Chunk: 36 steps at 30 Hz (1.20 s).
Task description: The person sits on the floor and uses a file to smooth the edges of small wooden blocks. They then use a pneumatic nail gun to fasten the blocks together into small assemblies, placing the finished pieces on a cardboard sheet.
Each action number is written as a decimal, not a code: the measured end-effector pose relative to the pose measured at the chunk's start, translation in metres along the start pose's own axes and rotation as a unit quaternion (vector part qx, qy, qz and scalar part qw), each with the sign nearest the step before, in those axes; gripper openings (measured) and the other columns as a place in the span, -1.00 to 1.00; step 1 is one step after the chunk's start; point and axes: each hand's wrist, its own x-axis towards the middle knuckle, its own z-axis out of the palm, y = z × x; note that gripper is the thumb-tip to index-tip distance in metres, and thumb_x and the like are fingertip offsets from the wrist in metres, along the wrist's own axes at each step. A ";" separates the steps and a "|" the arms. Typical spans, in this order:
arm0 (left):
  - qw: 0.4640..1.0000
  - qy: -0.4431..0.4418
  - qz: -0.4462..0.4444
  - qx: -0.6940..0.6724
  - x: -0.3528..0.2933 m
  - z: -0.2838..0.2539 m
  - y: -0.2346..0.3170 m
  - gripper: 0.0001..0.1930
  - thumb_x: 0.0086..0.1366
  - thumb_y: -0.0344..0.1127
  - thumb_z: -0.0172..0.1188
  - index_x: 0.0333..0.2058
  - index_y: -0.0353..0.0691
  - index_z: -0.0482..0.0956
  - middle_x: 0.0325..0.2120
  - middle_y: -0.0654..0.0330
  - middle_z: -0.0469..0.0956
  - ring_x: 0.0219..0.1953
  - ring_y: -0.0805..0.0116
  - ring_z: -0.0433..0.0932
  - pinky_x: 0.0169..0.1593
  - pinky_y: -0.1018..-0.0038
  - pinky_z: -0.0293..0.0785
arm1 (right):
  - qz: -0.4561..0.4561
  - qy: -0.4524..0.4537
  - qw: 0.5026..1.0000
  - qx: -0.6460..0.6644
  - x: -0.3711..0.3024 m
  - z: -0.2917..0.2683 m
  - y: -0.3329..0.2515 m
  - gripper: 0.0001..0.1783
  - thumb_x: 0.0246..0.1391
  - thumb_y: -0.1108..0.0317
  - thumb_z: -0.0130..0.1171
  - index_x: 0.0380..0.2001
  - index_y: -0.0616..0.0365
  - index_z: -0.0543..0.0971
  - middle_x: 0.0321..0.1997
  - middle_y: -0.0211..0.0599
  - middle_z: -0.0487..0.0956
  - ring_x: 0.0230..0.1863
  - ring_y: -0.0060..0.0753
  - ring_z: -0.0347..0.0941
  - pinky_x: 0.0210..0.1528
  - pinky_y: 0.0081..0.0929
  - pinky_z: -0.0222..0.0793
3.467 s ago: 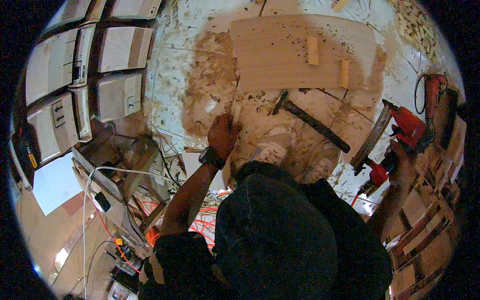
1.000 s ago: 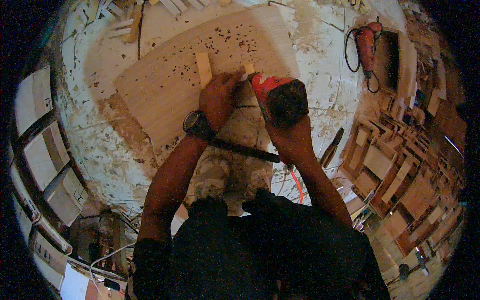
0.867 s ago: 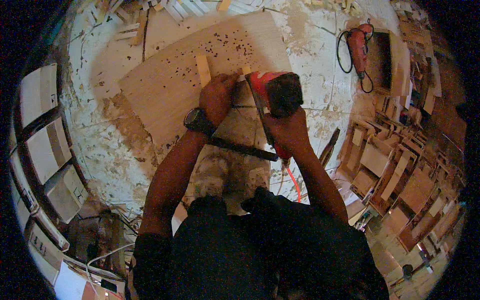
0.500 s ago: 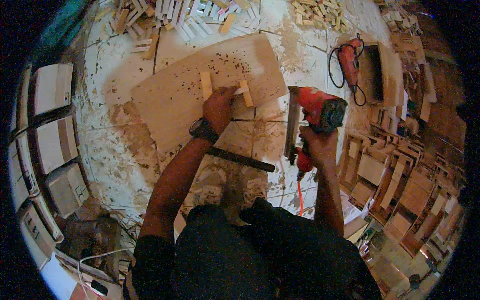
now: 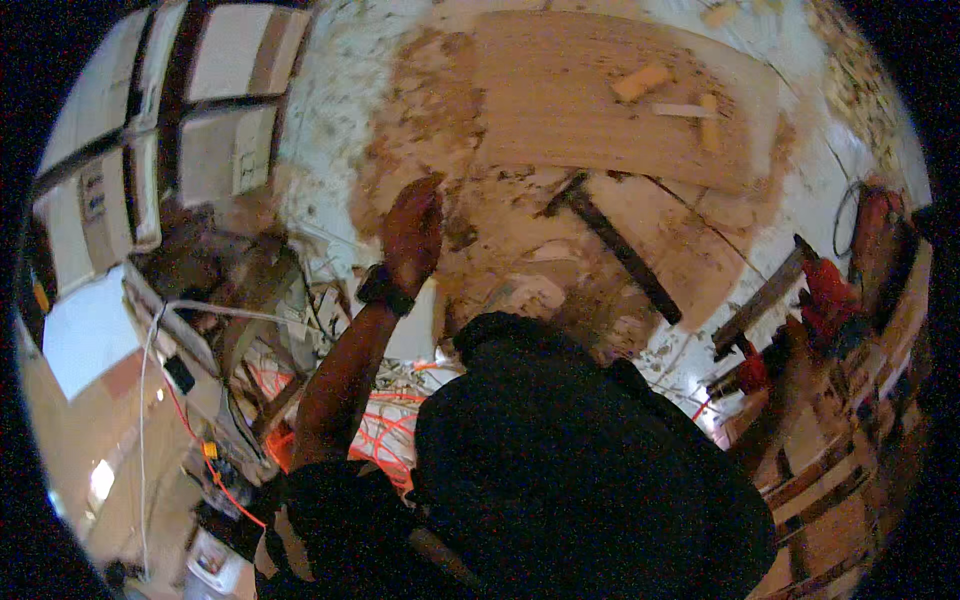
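Observation:
My left hand (image 5: 412, 235) hangs over the dusty floor, left of the board. It holds nothing, and its fingers stretch forward, slightly blurred. At the right, my right hand (image 5: 795, 345) grips a red air nail gun (image 5: 830, 290) with a long dark magazine. A broad, curved-edged wooden board (image 5: 570, 120) lies on the floor ahead. On it rest a small wood block (image 5: 643, 82), a second block (image 5: 710, 133) and a pale thin strip (image 5: 672, 110) touching that second block. Between the board and my legs lies a hammer (image 5: 625, 255) with a dark handle.
Pale wooden panels (image 5: 235, 55) stand in stacks at the left. Orange hose (image 5: 385, 430) coils on the floor beside my left arm, near a white cable (image 5: 240, 312). Another red power tool (image 5: 880, 220) lies at the far right, by stacked wooden pieces (image 5: 830, 510).
My left hand has let go of the small wood pieces on the board and moved back to the left. The view has swung left; the nail gun stays in my right hand.

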 end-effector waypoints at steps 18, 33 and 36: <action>0.973 -0.117 0.021 0.199 -0.134 0.028 -0.027 -0.56 0.11 -0.33 0.08 0.02 -0.22 0.40 0.04 0.00 0.32 0.12 0.00 0.26 0.25 0.11 -0.02 | 0.026 -0.074 0.987 0.140 0.064 -0.004 -0.003 -0.78 -0.10 0.32 0.25 -0.34 0.11 0.52 -0.59 -0.45 0.47 -0.69 -0.62 0.32 -0.68 -0.68 0.21; 0.909 -0.199 -0.242 0.274 -0.185 0.009 -0.026 0.05 -0.10 0.30 0.13 0.25 -0.23 -0.06 0.24 -0.22 -0.09 0.25 -0.40 -0.18 0.19 -0.23 -0.16 | 0.026 -0.099 0.984 0.149 0.057 -0.017 0.004 -0.79 -0.10 0.31 0.25 -0.36 0.11 0.52 -0.59 -0.45 0.47 -0.68 -0.62 0.33 -0.67 -0.68 0.22; 0.942 -0.204 -0.156 0.214 -0.186 -0.023 -0.025 -0.15 -0.01 0.07 0.12 0.20 -0.27 0.07 0.16 -0.27 0.10 0.20 -0.37 0.03 0.21 -0.09 -0.03 | 0.027 -0.105 0.983 0.151 0.057 -0.018 0.008 -0.79 -0.10 0.31 0.25 -0.36 0.11 0.52 -0.59 -0.45 0.47 -0.68 -0.62 0.33 -0.67 -0.68 0.22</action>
